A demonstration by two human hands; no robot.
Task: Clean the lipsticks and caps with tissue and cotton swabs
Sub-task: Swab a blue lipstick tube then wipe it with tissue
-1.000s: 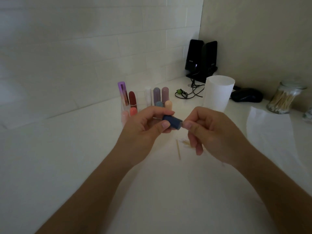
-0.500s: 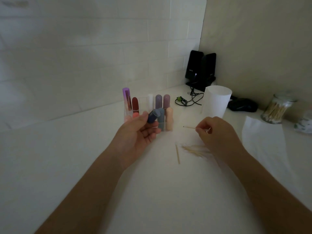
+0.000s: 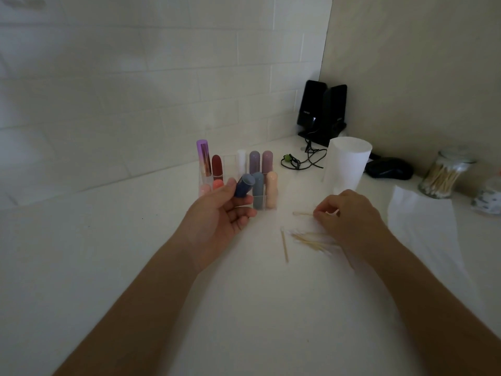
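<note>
Above desk (image 3: 108, 253), left hand (image 3: 217, 215) still grips blue lipstick (image 3: 244, 185); right hand (image 3: 349, 215), now lower, pinches cotton swab (image 3: 302, 213) beside loose swabs (image 3: 311, 240).

On my feed now: left hand (image 3: 219, 213) bare, right hand (image 3: 349, 215) bare, and both forearms (image 3: 151, 299) bare as far as the near edge of the view lets me see. Slim fingers, rounded knuckles.
</note>
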